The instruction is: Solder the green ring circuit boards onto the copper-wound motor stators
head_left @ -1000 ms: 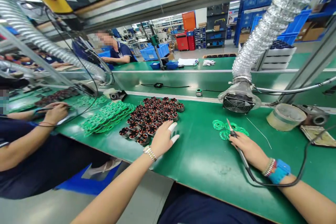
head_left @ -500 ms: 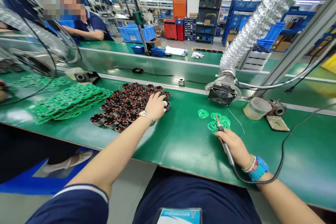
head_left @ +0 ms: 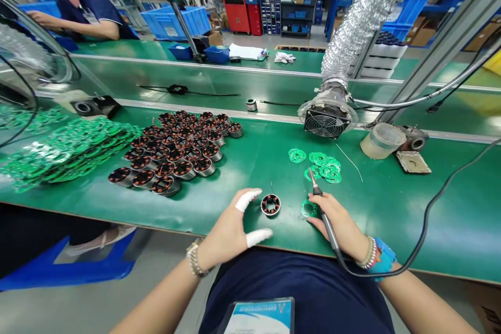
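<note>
My left hand point(head_left: 238, 222), with white covers on thumb and finger, is spread beside a round metal part with copper windings point(head_left: 270, 205) that stands on the green bench. Its fingers do not touch the part. In my right hand point(head_left: 338, 219) is a soldering iron point(head_left: 326, 219), its tip pointing away from me. The thumb and fingertips of that hand are also around a green ring board point(head_left: 309, 209) on the bench. Just beyond lie several green ring boards point(head_left: 329, 167). A group of wound metal parts point(head_left: 183, 146) stands to the left.
Stacked green boards point(head_left: 78, 146) lie at the far left. A fan on a foil duct point(head_left: 326, 122) stands at the back, with a plastic cup point(head_left: 382, 141) and a small metal tray point(head_left: 413, 162) to its right. The iron's cable point(head_left: 425, 219) loops rightward. Another person point(head_left: 90, 10) sits across the bench.
My left hand has moved from the group of wound parts to the front, where one such part now stands. My right hand has come nearer, and a single board is now at its fingertips.
</note>
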{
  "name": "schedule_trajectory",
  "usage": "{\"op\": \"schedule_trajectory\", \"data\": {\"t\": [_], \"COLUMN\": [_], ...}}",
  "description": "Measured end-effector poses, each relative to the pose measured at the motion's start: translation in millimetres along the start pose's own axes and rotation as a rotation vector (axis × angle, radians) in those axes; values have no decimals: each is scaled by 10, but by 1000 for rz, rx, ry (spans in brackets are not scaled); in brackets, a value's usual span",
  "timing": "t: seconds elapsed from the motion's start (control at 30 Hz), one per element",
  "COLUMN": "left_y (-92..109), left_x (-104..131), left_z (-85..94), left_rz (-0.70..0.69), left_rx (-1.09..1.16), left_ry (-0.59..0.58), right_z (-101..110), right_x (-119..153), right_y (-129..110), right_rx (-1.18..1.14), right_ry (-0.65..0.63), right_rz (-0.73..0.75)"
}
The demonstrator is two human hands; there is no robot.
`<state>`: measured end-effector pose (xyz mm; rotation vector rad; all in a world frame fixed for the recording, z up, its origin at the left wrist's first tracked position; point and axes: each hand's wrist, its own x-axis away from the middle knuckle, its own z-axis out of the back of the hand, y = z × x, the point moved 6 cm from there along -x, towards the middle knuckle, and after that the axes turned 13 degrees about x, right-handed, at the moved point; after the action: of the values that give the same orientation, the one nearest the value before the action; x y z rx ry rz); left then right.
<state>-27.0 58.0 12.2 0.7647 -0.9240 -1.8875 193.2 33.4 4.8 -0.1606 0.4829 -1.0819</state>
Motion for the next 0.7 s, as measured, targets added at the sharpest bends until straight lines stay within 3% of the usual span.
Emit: {"op": "schedule_trajectory", "data": {"t": [0.13, 0.2, 0.3, 0.47, 0.57, 0.7], "left_y": [-92, -132, -89, 199, 317, 317], "left_x": [-18, -78, -141, -106, -82, -56], "left_z": [-206, -260, -337, -474, -502, -481], "left_rz": [116, 156, 125, 6, -20, 8], "left_rx": [-112, -107, 13, 182, 245, 238], "left_ry": [172, 188, 62, -196, -243, -200], "right_z": [-66, -56, 22, 159, 169, 118], "right_x": [-26, 0, 55, 48, -5, -11], "right_y": [-38, -46, -50, -124, -167, -185], "right_rx": [-16, -28, -61, -158, -202, -250], "right_ry": [-18, -3, 63, 155, 151, 140], "right_rz": [-22, -31, -77, -156, -158, -156]}}
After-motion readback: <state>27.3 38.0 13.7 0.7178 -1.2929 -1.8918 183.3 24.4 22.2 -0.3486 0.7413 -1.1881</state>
